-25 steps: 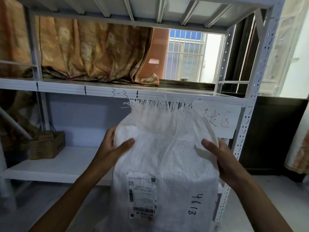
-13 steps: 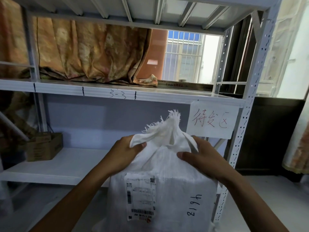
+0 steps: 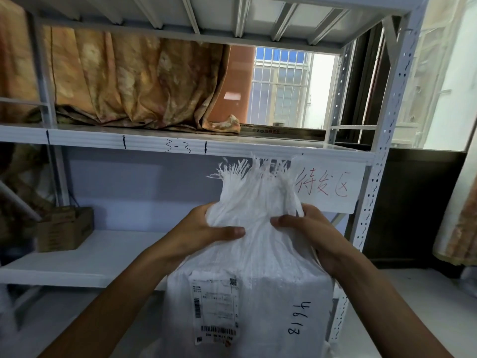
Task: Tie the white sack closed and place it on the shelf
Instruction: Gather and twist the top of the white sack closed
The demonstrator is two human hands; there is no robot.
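Head view puts our left hand (image 3: 204,232) and right hand (image 3: 309,228) near the centre, and both grip the neck of the white sack (image 3: 258,280). The left hand holds it from nine o'clock, with the thumb laid across the front of the bunched cloth and the fingers curled behind. The right hand pinches the cloth from three o'clock, thumb in front. Between our thumbs the fabric is gathered into folds but not tied.

At twelve o'clock above our hands the frayed mouth (image 3: 253,177) fans up in loose white strands. At six o'clock the sack widens and runs out of frame, so we cannot tell what it rests on. Its front carries a shipping label (image 3: 215,306) toward seven o'clock and a handwritten number (image 3: 299,319) toward five o'clock.

The sack stands in front of the shelf (image 3: 382,177), a white metal rack. A paper sign (image 3: 333,187) with red writing hangs at two o'clock of our hands, just behind the frayed strands. On the lower board (image 3: 90,259), out at nine o'clock, sits a cardboard box (image 3: 64,228). On the upper board (image 3: 103,138), a curtain (image 3: 142,81) bunches at eleven o'clock, beside a barred window (image 3: 281,83) at twelve.
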